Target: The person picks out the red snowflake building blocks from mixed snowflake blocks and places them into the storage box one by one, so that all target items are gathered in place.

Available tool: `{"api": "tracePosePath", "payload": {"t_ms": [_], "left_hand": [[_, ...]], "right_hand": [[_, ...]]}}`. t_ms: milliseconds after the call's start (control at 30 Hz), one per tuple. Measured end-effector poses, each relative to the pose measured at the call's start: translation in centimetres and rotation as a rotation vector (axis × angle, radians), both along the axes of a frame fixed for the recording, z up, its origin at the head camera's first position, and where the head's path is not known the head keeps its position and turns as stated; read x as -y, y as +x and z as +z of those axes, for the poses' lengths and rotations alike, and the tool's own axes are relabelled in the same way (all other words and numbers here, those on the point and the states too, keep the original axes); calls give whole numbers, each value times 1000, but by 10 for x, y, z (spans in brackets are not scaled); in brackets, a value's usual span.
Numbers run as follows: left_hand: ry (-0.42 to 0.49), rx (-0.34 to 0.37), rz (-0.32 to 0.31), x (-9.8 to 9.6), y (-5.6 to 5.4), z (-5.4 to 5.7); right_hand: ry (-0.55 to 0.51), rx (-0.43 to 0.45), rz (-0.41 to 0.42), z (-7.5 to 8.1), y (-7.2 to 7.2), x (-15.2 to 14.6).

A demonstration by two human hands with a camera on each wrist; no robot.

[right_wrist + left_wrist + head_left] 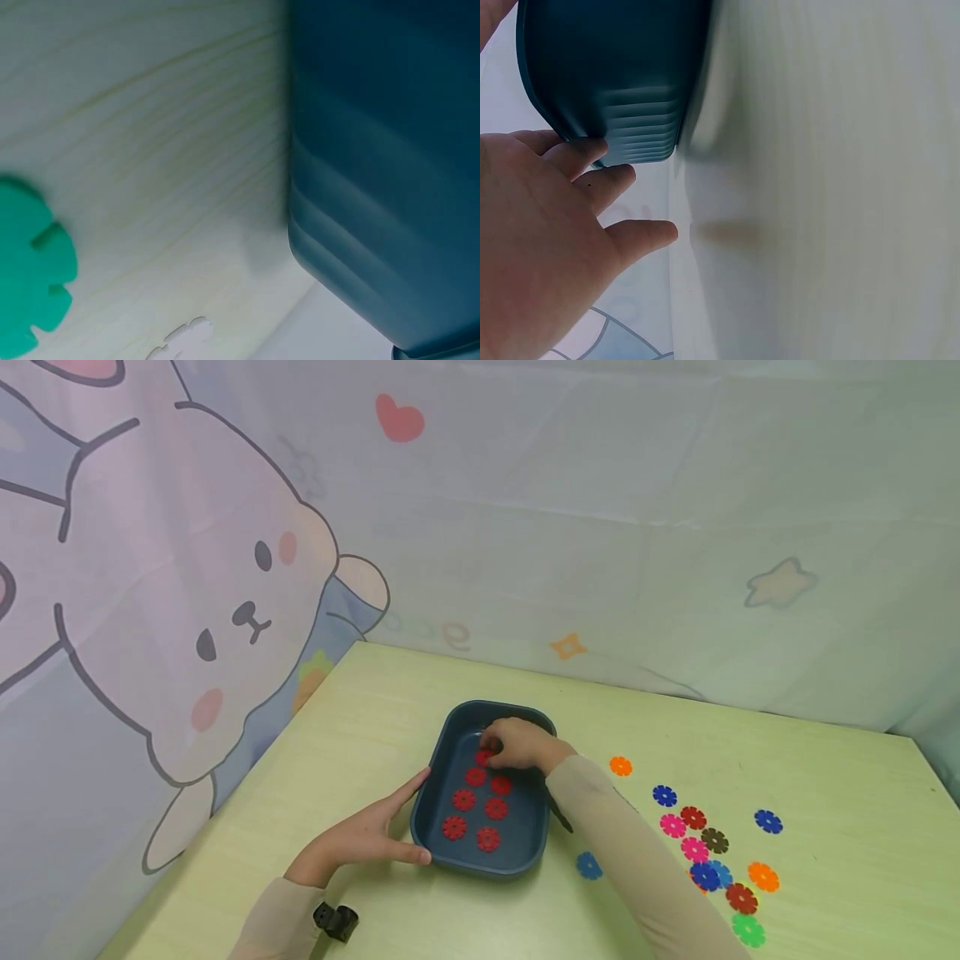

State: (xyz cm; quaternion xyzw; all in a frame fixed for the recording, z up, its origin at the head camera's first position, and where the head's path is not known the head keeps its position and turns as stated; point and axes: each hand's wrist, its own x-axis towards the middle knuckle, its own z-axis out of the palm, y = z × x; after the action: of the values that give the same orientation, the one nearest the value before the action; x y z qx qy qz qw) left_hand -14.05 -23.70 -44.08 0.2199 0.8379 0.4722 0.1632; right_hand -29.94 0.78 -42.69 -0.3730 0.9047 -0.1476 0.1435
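Observation:
A dark blue plastic bin (pixel 491 864) stands on the table, with several red notched plastic discs (pixel 464 799) laid in two columns on its floor. My right hand (pixel 521 745) reaches over its right side, fingers bent down, and pinches a red disc (pixel 483 757) at the far end. The fingertips are partly hidden; the right wrist view shows only the bin's outer wall (pixel 375 187), not the hand. At the bin's left side, my left hand (pixel 367 835) rests spread, fingers (pixel 607 184) touching the ribbed wall (pixel 637 127) and thumb at the near corner.
Loose notched discs in orange, blue, pink, brown, red and green (pixel 748 930) lie to the right, some overlapping. A blue disc (pixel 589 865) is close to the bin's right side. A printed cloth (pixel 600 527) hangs behind the table (pixel 405 685).

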Motion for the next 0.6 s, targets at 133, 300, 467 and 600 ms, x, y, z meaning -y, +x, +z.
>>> {"api": "tracePosePath", "payload": {"t_ms": [133, 300, 467, 600], "left_hand": [[2, 4, -2, 0, 0, 0], [-1, 4, 1, 0, -1, 0], [-2, -2, 4, 0, -1, 2], [0, -5, -1, 0, -2, 2]], "right_hand": [[-42, -6, 16, 0, -1, -2], [-114, -28, 48, 5, 0, -9], [-177, -28, 89, 16, 4, -24], [-219, -28, 100, 27, 9, -41]]}}
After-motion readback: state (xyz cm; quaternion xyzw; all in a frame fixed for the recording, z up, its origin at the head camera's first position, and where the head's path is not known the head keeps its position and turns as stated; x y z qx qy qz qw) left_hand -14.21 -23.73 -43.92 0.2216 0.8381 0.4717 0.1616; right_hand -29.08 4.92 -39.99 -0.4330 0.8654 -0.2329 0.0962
